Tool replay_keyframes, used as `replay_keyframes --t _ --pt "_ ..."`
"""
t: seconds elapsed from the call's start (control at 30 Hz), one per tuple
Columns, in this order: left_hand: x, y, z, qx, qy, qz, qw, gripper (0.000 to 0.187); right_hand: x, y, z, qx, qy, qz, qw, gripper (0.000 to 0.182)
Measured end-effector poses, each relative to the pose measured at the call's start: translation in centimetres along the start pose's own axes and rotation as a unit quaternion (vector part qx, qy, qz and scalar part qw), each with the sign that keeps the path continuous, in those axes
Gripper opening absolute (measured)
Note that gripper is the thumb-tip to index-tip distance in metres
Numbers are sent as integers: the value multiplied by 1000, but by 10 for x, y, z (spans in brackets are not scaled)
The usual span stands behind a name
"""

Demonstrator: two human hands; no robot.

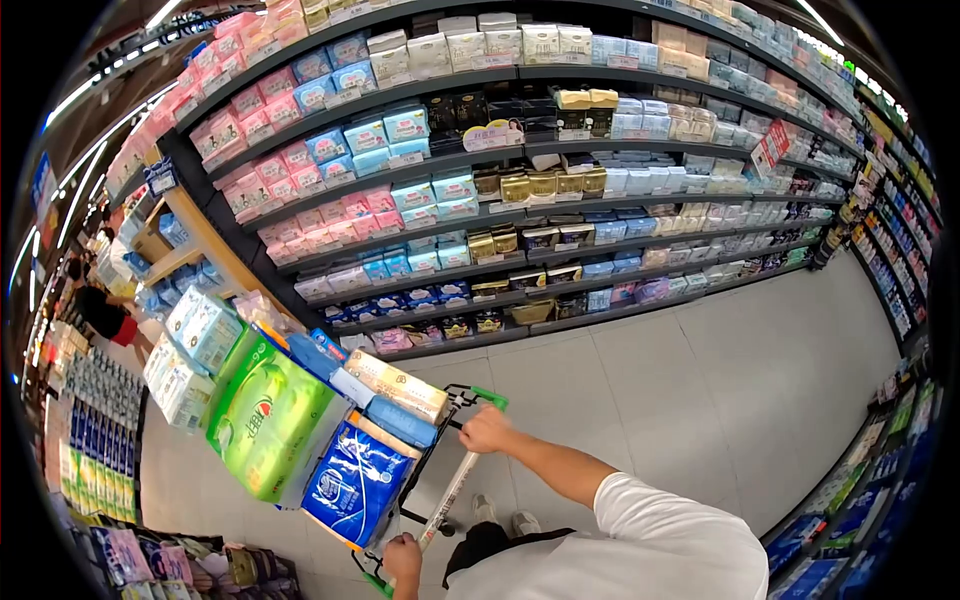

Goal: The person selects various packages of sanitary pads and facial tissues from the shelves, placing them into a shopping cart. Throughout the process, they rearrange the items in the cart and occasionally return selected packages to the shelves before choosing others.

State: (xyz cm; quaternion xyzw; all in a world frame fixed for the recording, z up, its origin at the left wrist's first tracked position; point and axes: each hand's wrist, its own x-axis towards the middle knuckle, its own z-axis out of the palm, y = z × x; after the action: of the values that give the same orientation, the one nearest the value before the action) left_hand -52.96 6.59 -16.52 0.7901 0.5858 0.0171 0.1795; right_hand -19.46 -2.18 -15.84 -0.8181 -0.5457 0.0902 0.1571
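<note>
A shopping cart with a pale handle bar (pixel 448 500) and green end pieces stands in front of me. My right hand (pixel 487 430) is wrapped round the bar near its upper green end, the arm stretched out from a white sleeve. Near the lower green end, my left hand (pixel 403 560) is closed on the same bar. Piled in the cart are a large green pack (pixel 265 415), a dark blue pack (pixel 357 483), a beige pack (pixel 395 385) and a blue box (pixel 400 421). White-and-teal packs (pixel 205 328) lie at the far end.
Long curved shelves (pixel 520 72) of pink, blue, white and black packs run along the aisle. Grey tiled floor (pixel 640 400) lies beside the cart. More shelves (pixel 850 510) stand at the right. Stacked goods (pixel 100 430) and a person (pixel 100 308) in dark top and red shorts are at the left.
</note>
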Motion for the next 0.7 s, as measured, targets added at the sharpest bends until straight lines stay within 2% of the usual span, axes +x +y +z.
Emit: replay_keyframes --t 0.1,0.13,0.17,0.2,0.23,0.27,0.3,0.33,0.4,0.47,0.6,0.7 --pt "-26 -9 3 -23 -39 7 999 38 -43 0 2 -21 -24 62 998 44" --pt "-41 0 -14 -41 -68 10 997 40 -59 -11 -20 -9 -78 70 994 43" --pt "-42 -11 -13 -24 -73 49 996 40 -59 1 12 7 -116 116 986 41" --pt "-45 -11 -18 1 -107 41 993 41 -71 -6 0 -34 -116 92 988 38" --pt "-44 -11 -29 16 -141 29 989 42 -77 -17 -9 2 -56 89 994 35" --pt "-53 -13 -32 -7 -167 11 986 43 -88 -9 9 -32 -34 110 993 32" --pt "-61 -13 -39 1 -188 38 981 44 -103 -10 11 -12 57 63 996 32" --pt "-66 -17 -39 -8 -198 36 980 44 -115 -15 7 -22 98 43 994 31" --pt "-69 -23 -37 -20 -205 38 978 44 -135 -17 7 -37 92 63 993 30" --pt "-76 -37 -31 -5 -230 103 968 45 -159 -30 4 -61 76 89 991 32" --pt "-103 -57 -31 -19 -245 139 959 45 -216 -48 7 -67 91 113 987 35" --pt "-114 -72 -42 -30 -258 200 945 45 -247 -67 13 -77 108 146 980 36"
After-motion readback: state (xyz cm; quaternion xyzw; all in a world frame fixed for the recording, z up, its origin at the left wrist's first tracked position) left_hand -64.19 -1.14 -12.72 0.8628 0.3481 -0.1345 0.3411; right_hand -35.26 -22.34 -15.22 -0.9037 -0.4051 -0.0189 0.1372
